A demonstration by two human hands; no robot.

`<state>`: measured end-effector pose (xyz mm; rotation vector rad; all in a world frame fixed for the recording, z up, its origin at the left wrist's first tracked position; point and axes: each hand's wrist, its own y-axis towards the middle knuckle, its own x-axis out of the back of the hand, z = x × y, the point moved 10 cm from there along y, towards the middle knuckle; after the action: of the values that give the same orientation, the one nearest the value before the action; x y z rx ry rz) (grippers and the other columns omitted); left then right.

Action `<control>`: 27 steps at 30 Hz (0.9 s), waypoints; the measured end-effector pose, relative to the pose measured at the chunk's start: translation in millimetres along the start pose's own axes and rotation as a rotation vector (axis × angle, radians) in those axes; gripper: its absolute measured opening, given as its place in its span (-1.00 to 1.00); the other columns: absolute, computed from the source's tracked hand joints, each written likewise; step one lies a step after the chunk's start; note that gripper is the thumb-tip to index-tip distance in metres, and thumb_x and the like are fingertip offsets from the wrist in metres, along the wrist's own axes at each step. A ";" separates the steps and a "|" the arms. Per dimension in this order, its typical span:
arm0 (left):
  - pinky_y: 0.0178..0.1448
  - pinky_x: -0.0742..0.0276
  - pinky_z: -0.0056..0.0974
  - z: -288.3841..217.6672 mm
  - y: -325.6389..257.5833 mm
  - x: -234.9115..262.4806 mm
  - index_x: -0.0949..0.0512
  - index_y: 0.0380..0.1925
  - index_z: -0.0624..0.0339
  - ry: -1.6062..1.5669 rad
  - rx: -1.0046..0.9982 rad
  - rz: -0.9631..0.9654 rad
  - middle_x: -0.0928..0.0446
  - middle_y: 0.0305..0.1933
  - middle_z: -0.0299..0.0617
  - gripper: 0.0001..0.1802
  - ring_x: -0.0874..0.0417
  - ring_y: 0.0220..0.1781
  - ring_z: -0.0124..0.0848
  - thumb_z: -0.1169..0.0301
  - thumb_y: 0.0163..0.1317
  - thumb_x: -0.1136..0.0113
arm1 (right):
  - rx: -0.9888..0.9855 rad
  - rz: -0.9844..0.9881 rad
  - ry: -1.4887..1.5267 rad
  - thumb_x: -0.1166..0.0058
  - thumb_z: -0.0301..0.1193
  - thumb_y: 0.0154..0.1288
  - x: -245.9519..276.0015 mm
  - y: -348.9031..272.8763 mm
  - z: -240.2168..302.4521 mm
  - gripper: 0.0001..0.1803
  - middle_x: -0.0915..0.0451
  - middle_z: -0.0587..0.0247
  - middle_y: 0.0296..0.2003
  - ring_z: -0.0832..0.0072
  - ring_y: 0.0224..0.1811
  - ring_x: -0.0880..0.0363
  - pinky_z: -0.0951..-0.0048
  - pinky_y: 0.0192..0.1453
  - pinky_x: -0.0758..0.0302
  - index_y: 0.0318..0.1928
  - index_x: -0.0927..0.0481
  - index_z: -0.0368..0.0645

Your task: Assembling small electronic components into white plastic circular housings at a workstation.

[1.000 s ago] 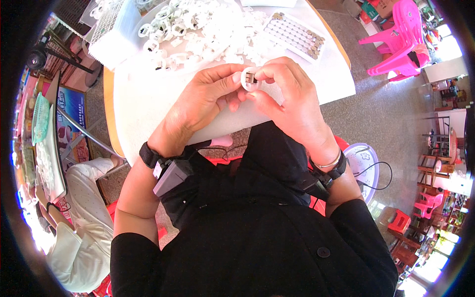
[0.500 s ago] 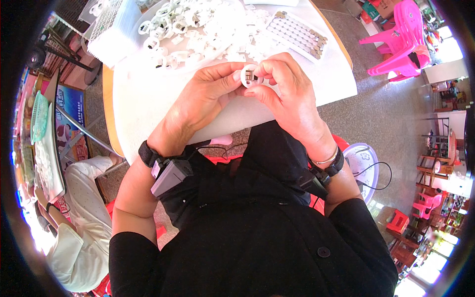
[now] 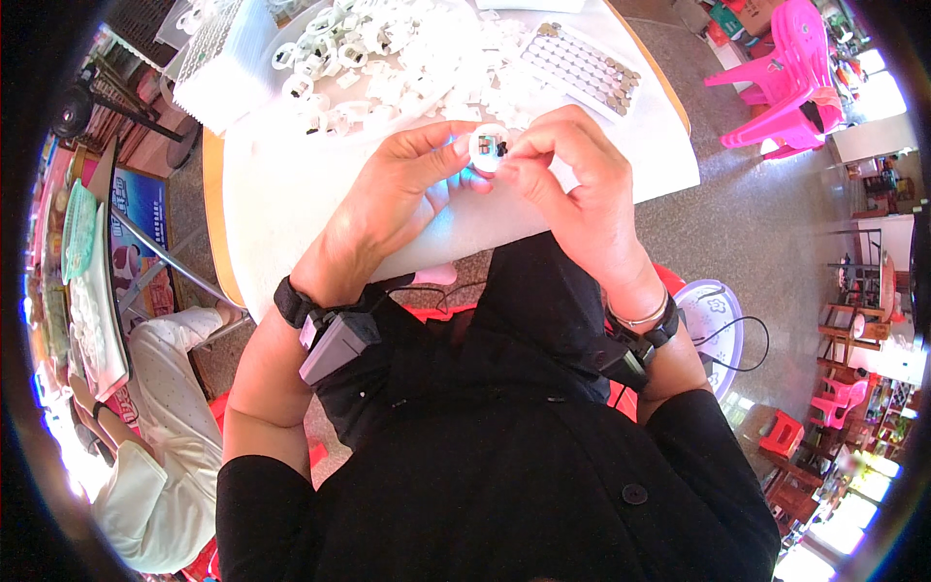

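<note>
Over the table's near edge, my left hand [image 3: 407, 184] pinches a small round white plastic housing [image 3: 478, 159] between thumb and fingers. Its open face has a metal-and-dark insert and a small black piece at the right side. A blue-green glow falls on my left fingers and on the white cover below. My right hand [image 3: 572, 170] is closed, thumb and forefinger pressed together right beside the housing's black piece. Whatever lies between those fingertips is too small or hidden to make out.
A heap of white plastic parts [image 3: 378, 63] covers the back of the white-covered table [image 3: 301, 204]. To its right lies a white tray [image 3: 582, 70] with rows of small discs. Stacked white trays [image 3: 225, 68] stand at left. A person [image 3: 160, 466] sits at lower left; pink chairs [image 3: 790, 78] stand right.
A blue-green light now shines from the housing onto my left hand. My right fingers have drawn slightly right, off the housing's face. My left hand keeps its hold.
</note>
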<state>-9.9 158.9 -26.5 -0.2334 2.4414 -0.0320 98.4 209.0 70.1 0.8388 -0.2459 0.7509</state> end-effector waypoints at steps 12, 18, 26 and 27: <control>-0.02 -0.49 -0.35 -0.6 2.0 -6.5 -0.51 -0.01 0.41 0.063 -0.033 0.054 -0.59 -0.14 -0.12 -0.70 -0.54 -0.21 -0.43 0.43 0.34 -0.07 | -0.019 -0.003 -0.098 -0.10 -0.57 0.15 2.0 3.1 -2.2 -0.89 -0.56 0.15 -0.39 0.22 -0.35 -0.59 0.36 -0.29 -0.52 -0.26 -0.54 -0.21; -0.03 -0.48 -0.37 -0.9 2.2 -7.6 -0.52 -0.01 0.42 0.096 -0.025 0.032 -0.58 -0.17 -0.15 -0.70 -0.53 -0.23 -0.45 0.44 0.34 -0.06 | 0.026 0.006 -0.195 -0.10 -0.57 0.14 -5.1 0.8 -0.3 -0.88 -0.53 0.15 -0.40 0.19 -0.33 -0.55 0.29 -0.27 -0.51 -0.28 -0.49 -0.20; -0.04 -0.48 -0.36 -1.4 3.4 -4.7 -0.52 -0.03 0.45 0.173 -0.016 0.013 -0.57 -0.20 -0.16 -0.70 -0.52 -0.23 -0.44 0.44 0.35 -0.04 | -0.019 0.020 -0.116 -0.10 -0.57 0.12 -6.4 -1.3 -7.5 -0.86 -0.52 0.14 -0.40 0.18 -0.32 -0.55 0.28 -0.26 -0.51 -0.27 -0.47 -0.21; -0.04 -0.48 -0.35 -2.2 3.6 -5.1 -0.52 -0.04 0.45 0.123 -0.023 0.020 -0.57 -0.20 -0.15 -0.71 -0.53 -0.23 -0.43 0.44 0.35 -0.04 | -0.003 0.012 -0.114 -0.09 -0.57 0.13 -4.7 -1.2 -4.4 -0.86 -0.53 0.13 -0.40 0.18 -0.32 -0.56 0.28 -0.27 -0.51 -0.26 -0.47 -0.22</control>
<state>-8.0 163.2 -21.9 -0.2231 2.5677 -0.0091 95.4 209.4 64.2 0.8793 -0.3533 0.7148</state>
